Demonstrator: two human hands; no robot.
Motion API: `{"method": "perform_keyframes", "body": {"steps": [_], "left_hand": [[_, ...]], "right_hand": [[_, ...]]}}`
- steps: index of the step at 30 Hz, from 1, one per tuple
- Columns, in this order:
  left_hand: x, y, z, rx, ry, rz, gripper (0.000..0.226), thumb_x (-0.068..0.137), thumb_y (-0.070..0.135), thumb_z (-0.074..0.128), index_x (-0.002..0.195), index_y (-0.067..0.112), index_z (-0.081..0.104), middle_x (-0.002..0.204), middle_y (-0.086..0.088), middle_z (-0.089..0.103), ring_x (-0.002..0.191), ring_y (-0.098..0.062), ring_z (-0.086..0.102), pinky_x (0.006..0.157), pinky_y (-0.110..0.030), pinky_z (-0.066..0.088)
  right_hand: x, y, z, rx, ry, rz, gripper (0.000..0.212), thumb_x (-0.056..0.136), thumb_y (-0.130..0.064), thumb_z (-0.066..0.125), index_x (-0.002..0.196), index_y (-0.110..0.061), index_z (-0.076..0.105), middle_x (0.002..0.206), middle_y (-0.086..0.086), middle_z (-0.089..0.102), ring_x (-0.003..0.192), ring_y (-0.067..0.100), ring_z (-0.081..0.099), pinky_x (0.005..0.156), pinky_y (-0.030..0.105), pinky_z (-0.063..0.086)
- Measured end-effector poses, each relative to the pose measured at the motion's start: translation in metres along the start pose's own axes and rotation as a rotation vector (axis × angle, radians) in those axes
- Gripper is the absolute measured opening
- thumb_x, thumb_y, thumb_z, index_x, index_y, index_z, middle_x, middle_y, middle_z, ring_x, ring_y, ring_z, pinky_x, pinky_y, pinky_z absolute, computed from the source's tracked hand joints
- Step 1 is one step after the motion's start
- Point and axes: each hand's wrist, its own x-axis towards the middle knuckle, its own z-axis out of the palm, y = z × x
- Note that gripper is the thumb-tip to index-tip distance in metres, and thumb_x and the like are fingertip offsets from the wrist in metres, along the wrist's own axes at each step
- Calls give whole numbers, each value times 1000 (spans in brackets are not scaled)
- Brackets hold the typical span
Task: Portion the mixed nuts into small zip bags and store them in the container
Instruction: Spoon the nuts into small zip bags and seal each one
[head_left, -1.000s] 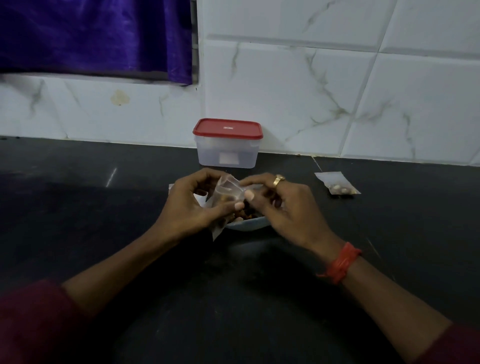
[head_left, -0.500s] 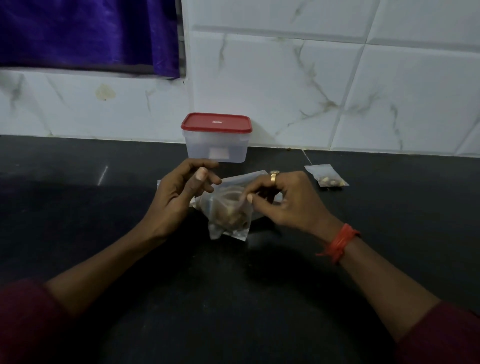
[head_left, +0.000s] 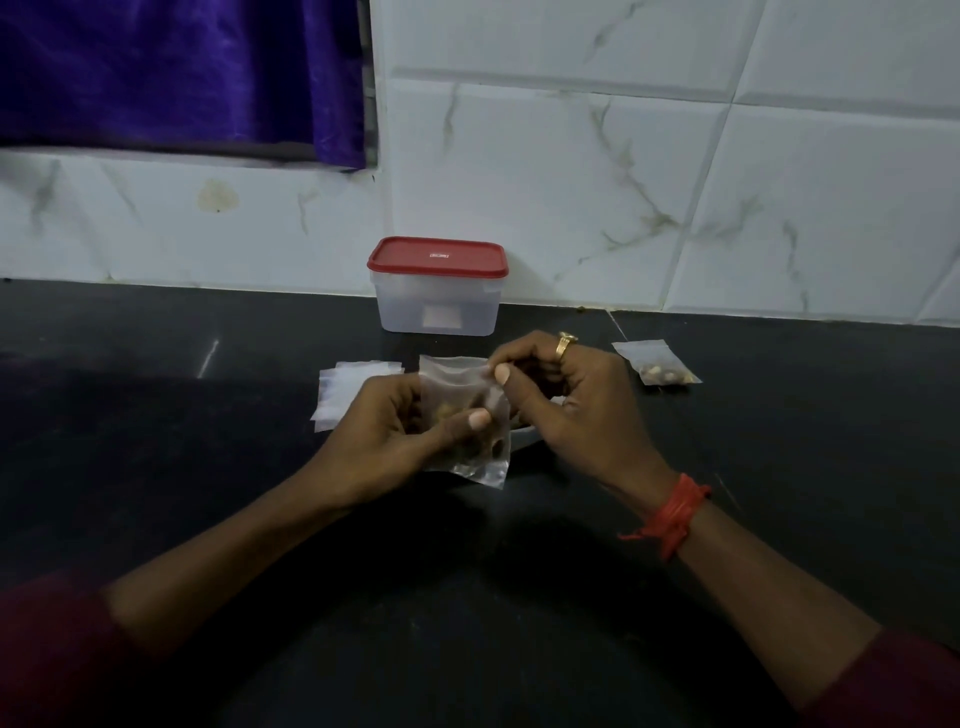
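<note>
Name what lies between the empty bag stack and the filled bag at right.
In the head view: the left hand and right hand, both holding a part-filled zip bag.

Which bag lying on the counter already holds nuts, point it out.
The single bag right of the right hand, nuts showing at its near end. The pile of bags beside the left hand looks empty; the third bag is in both hands.

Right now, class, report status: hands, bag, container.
Left hand grips zip bag; right hand pinches its top. Nuts inside. Container lidded.
</note>
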Motion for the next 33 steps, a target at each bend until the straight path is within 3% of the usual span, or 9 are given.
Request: {"method": "perform_keyframes", "body": {"steps": [3,7,12,15,19,23,26,29,33], "left_hand": [[2,1,0,-38,16,-46,27,76,23,73,92,1,71,84,-9,77,75,-17,75,65,-23,59],[2,8,-2,-66,68,-37,10,75,8,78,82,11,70,73,2,76,68,-7,73,61,-15,54],[2,12,-3,-72,31,-99,28,68,8,83,95,11,74,85,7,78,80,-7,75,67,-14,55],[2,8,-2,-54,0,-164,36,63,16,84,98,11,74,89,3,79,85,-10,76,73,-18,58],[2,1,-5,-27,-40,-225,30,70,9,84,97,10,72,92,-2,79,88,-14,76,78,-27,59],[1,5,-4,-45,-19,-195,24,73,8,83,95,9,74,86,-2,79,77,-11,75,63,-18,56],[3,2,-6,-23,-59,-189,34,69,20,81,100,8,73,92,-4,79,84,-19,76,72,-27,61],[4,1,-7,-42,-85,-174,44,67,20,79,109,15,69,102,0,78,95,-14,74,82,-26,59],[6,4,-7,-112,37,-168,22,87,22,66,103,8,71,92,-4,78,84,-17,76,69,-25,61]], "right_hand": [[0,2,1,-20,39,3,9,92,-7,68,95,-12,75,84,-3,75,70,11,73,63,36,61],[-2,0,6,-36,57,3,9,92,-9,68,95,-13,75,84,-5,74,71,10,72,62,35,61],[-2,-1,4,-7,134,16,13,92,-8,67,95,-18,74,85,-7,74,73,12,72,61,36,61],[-2,-1,3,-7,78,37,12,91,-8,68,98,-17,72,84,-11,71,74,11,71,62,28,59],[-3,2,4,-14,-42,86,29,89,-29,74,116,-21,66,91,-7,69,82,14,69,66,23,57],[-3,5,4,-15,-79,98,46,80,-44,77,120,-24,68,86,-7,68,74,16,68,64,24,57],[-2,10,5,39,-63,164,37,84,-37,78,118,-25,69,81,-5,71,72,14,68,64,27,57],[1,15,3,95,-26,210,26,88,-23,77,114,-23,72,75,-5,71,71,12,68,65,25,52],[1,16,0,132,-46,200,22,89,-12,75,109,-21,74,75,0,70,70,24,69,62,35,57]]}}
